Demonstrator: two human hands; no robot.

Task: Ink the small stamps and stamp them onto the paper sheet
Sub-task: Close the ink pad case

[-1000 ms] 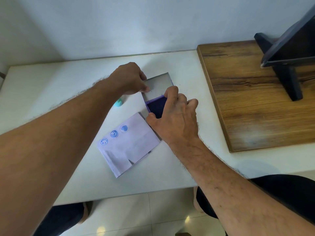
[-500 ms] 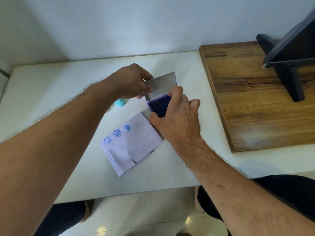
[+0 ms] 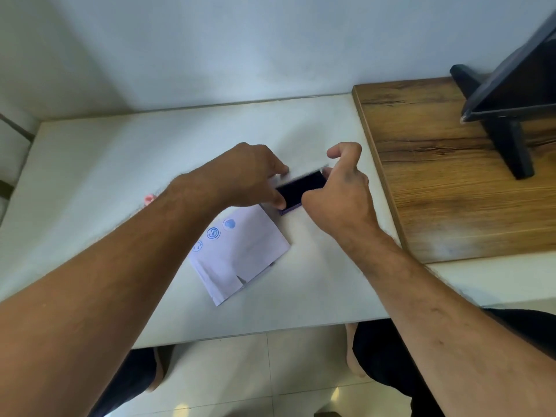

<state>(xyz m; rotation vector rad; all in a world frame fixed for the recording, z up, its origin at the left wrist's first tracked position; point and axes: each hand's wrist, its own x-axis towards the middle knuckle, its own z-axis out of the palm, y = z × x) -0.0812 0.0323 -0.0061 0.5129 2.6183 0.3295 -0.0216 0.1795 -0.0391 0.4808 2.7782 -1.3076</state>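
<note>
Ink pad (image 3: 302, 188) lies on the table (image 3: 150, 152) between both hands, just beyond the paper (image 3: 240, 257), its dark face showing. Left hand (image 3: 249, 176) pinches its left end, thumb near the front edge; right hand (image 3: 337, 191) hovers at its right end, fingers curled and spread, contact unclear. It looks light, rigid and likely to slide, so hold the rim, never the wet ink.

No words, brands or numbers can be read anywhere. The only signs are three round blue stamp marks along one edge of the paper sheet (image 3: 240, 254): a heart (image 3: 230, 224), a smiling face (image 3: 213, 233), and a third mark (image 3: 197, 245), partly hidden by the left forearm and too blurred to make out.
</note>
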